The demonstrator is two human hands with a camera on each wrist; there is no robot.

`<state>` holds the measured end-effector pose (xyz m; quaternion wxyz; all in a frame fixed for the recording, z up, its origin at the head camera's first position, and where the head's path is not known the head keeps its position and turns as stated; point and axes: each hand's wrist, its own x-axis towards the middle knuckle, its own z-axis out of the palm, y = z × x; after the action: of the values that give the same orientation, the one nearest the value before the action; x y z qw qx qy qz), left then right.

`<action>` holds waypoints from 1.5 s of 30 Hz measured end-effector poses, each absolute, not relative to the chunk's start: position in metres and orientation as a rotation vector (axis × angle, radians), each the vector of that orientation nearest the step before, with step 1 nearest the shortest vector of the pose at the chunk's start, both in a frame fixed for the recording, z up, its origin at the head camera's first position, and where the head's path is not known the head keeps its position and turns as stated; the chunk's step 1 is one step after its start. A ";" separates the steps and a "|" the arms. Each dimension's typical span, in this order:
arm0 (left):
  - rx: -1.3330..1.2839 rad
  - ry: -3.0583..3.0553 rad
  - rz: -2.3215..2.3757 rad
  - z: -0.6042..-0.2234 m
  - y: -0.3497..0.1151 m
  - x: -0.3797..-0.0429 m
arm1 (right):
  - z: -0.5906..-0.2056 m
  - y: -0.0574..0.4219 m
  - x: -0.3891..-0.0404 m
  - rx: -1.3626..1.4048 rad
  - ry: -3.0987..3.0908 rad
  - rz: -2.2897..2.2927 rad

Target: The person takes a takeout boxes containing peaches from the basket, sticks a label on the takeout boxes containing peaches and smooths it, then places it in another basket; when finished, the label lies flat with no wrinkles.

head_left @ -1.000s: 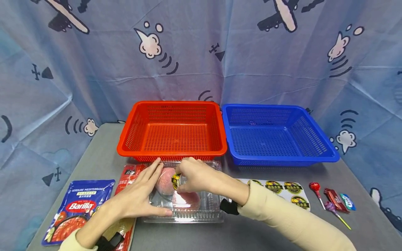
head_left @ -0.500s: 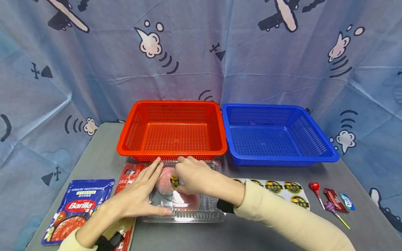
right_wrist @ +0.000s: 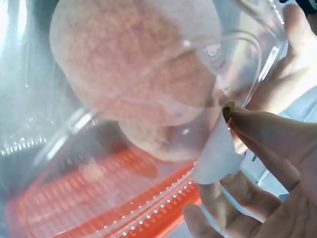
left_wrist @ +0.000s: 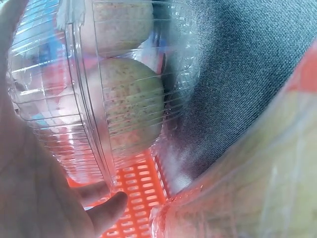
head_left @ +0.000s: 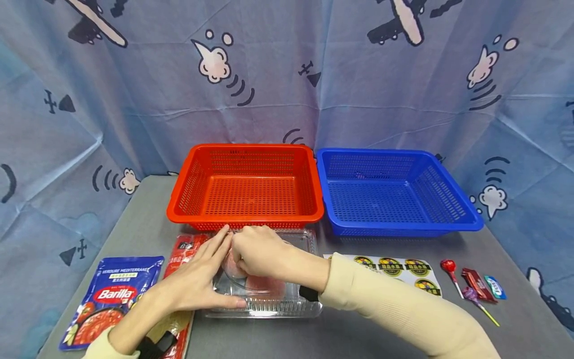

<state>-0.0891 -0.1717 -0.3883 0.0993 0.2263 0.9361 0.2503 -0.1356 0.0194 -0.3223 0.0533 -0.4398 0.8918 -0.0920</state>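
Note:
A clear plastic clamshell container (head_left: 298, 299) lies in front of the red basket with pink peaches (head_left: 265, 288) inside. My left hand (head_left: 195, 281) rests along its left side, fingers straight and spread, thumb at the front. The left wrist view shows the ribbed side and two peaches (left_wrist: 131, 106). Over the lid, my right hand (head_left: 264, 252) pinches a sticker (right_wrist: 215, 153) between thumb and fingers. Its pale back faces the right wrist camera, and a yellow-black edge shows by a fingertip. The head view hides the sticker behind the hand.
Behind stand a red basket (head_left: 251, 219) and a blue basket (head_left: 403, 229). A white sticker sheet (head_left: 390, 267) lies right of the container. Farther right are a red lollipop (head_left: 448, 266), a purple lollipop (head_left: 471, 294) and wrapped candies (head_left: 479, 285). Left lie a sauce pouch (head_left: 112, 299) and a red packet (head_left: 184, 252).
My right hand has moved left across the lid with the sticker, toward the left hand, and the sticker's printed face has gone out of the head view. My left hand has stayed in place.

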 end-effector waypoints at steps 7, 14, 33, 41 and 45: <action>0.673 2.790 0.726 -0.389 -0.171 -0.090 | -0.323 0.017 -0.138 -1.180 2.732 -0.268; 0.674 2.788 0.720 -0.390 -0.171 -0.089 | -0.325 0.017 -0.138 -1.124 2.735 -0.317; 0.668 2.786 0.730 -0.389 -0.171 -0.089 | -0.321 0.027 -0.149 -1.156 2.582 -0.545; 0.674 2.799 0.724 -0.388 -0.171 -0.088 | -0.324 0.022 -0.145 -1.191 2.650 -0.408; 0.683 2.804 0.720 -0.388 -0.171 -0.088 | -0.324 0.021 -0.143 -1.128 2.679 -0.369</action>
<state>-0.0881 -0.1706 -0.3880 0.0835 0.2290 0.9394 0.2412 -0.1433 0.0207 -0.3242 0.1057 -0.3827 0.9092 -0.1253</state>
